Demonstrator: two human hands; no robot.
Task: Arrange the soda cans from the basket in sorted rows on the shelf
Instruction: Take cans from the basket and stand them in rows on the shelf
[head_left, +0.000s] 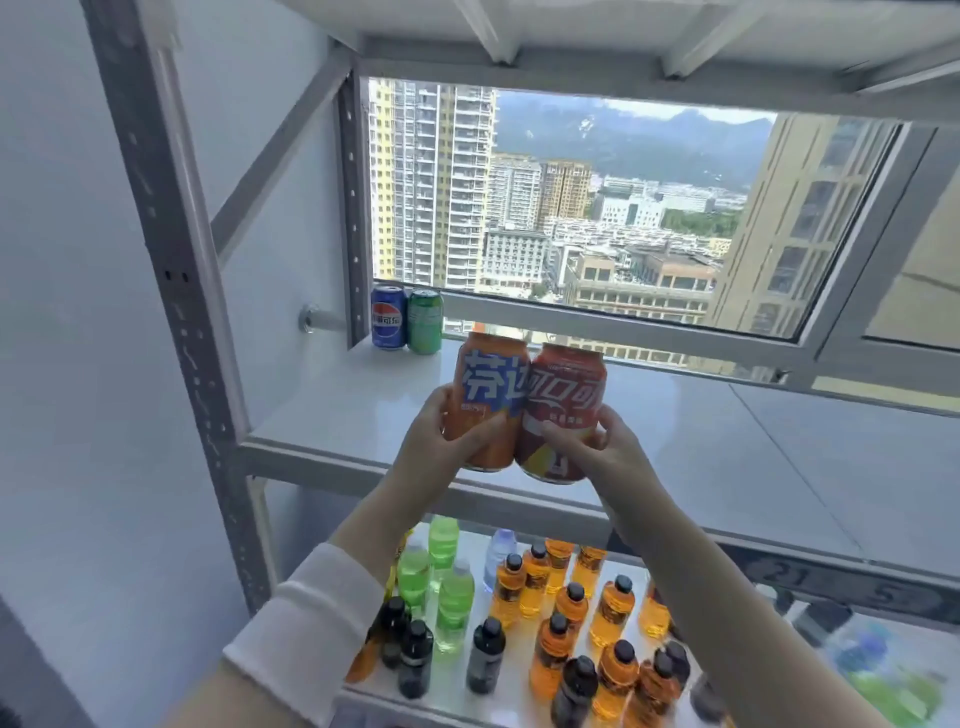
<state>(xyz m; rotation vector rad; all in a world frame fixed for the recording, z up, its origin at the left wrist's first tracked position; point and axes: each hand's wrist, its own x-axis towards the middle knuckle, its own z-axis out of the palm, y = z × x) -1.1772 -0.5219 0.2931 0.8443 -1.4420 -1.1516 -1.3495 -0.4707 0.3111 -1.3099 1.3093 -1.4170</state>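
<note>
My left hand (441, 441) grips an orange soda can (488, 384) and my right hand (608, 447) grips a red soda can (569, 400). Both cans are upright, side by side and touching, held in the air just above the front of the white shelf (701, 441). At the shelf's back left corner stand a blue can (388, 318) and a green can (425, 322) next to each other. The basket is not in view.
The shelf below holds several bottles: green ones (441, 571) at the left, orange ones (561, 613) in the middle, dark ones (415, 660) at the front. A grey metal upright (171, 291) bounds the left side. A window frame (623, 322) runs behind the shelf.
</note>
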